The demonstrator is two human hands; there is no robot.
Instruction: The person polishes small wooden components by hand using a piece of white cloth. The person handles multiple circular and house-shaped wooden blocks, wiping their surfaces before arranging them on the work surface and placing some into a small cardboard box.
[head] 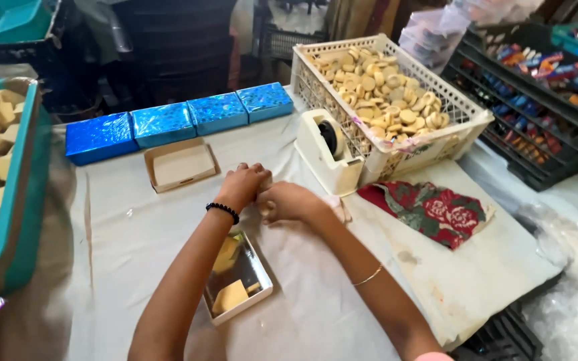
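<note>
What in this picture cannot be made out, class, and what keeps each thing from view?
- Head view: whatever the left hand and right hand pinch, hidden by fingers.
- Teal crate, cut off by left edge.
- Tape dispenser: roll mostly hidden by casing.

Boxes and wrapped packs laid out in front of you on the cloth-covered surface (135, 234).

Four flat rectangular packs in shiny blue foil (175, 122) stand side by side in a slanted row along the far edge. Just in front of them you have an open, shallow tan cardboard box (180, 165). Under your left forearm lies a small white open box (237, 279) with yellowish pieces inside. To your far right, a dark crate (536, 107) holds rows of small packs in red, blue and orange wrappers, and behind it sit clear bags (436, 30) of pale packets.
</note>
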